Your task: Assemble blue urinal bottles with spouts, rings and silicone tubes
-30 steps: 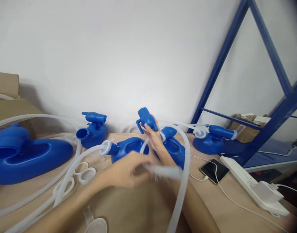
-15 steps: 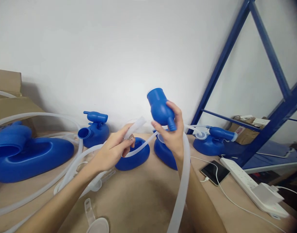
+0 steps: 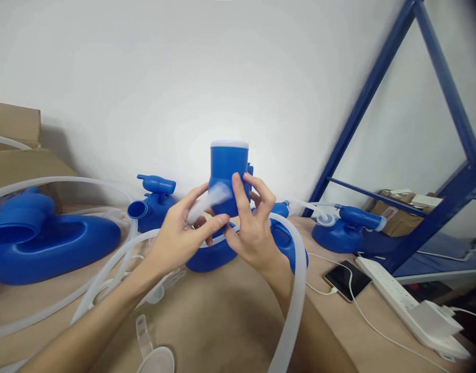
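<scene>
A blue cup-shaped part (image 3: 229, 161) with a white rim is held upright in front of the wall. My right hand (image 3: 253, 225) grips it from the right, fingertips on its side. My left hand (image 3: 183, 223) is closed on the end of a translucent hose (image 3: 201, 207), whose blurred tip overlaps the lower part of the blue piece; whether it is joined to it cannot be made out. Behind my hands, a blue container (image 3: 210, 259) stands on the table, with another blue container (image 3: 286, 243) to its right.
Blue containers stand at left (image 3: 86, 238) and right (image 3: 334, 235), with looping hoses at left. A carton (image 3: 24, 166) is at far left. A phone (image 3: 348, 280), power strip (image 3: 401, 300), blue metal frame (image 3: 350, 114) and white lid (image 3: 158, 360) also show.
The blue part has moved left and turned so its white rim faces up. My right hand has shifted its fingers on it. The hose end in my left hand now overlaps it.
</scene>
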Motion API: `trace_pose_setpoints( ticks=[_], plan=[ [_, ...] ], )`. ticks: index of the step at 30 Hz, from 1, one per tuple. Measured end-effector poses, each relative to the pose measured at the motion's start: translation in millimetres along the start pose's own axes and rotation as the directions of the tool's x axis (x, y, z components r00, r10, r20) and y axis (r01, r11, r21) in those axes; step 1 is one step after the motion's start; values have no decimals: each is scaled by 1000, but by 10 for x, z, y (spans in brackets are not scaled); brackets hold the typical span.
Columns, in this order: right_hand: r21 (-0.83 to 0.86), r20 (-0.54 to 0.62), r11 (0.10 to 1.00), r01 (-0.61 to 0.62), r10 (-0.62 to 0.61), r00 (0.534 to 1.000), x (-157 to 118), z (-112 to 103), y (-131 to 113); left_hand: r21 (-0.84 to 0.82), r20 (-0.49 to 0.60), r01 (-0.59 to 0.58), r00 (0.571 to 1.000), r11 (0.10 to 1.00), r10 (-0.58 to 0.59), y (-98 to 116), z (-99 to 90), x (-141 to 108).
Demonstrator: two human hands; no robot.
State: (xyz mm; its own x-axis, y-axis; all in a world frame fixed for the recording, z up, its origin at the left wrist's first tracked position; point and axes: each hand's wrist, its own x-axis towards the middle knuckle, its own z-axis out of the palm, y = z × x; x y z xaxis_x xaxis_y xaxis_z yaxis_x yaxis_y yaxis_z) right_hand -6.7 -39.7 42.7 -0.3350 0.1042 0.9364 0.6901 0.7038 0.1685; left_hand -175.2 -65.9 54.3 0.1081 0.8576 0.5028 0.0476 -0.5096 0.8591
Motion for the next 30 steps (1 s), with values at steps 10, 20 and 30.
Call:
trace_pose_setpoints(
  ticks=[10, 20, 30],
  plan=[
    [573, -61, 790, -218, 306, 950, 62, -266, 318, 125, 109, -139, 986, 982, 126, -13, -154, 7],
    [819, 127, 263, -510, 785, 607, 175, -407, 491, 278, 140, 33, 987, 960, -75, -61, -112, 35],
    [854, 78, 220, -472, 842, 534, 173, -437, 573, 399, 156, -172, 981, 900, 118, -118, -105, 76]
  ],
)
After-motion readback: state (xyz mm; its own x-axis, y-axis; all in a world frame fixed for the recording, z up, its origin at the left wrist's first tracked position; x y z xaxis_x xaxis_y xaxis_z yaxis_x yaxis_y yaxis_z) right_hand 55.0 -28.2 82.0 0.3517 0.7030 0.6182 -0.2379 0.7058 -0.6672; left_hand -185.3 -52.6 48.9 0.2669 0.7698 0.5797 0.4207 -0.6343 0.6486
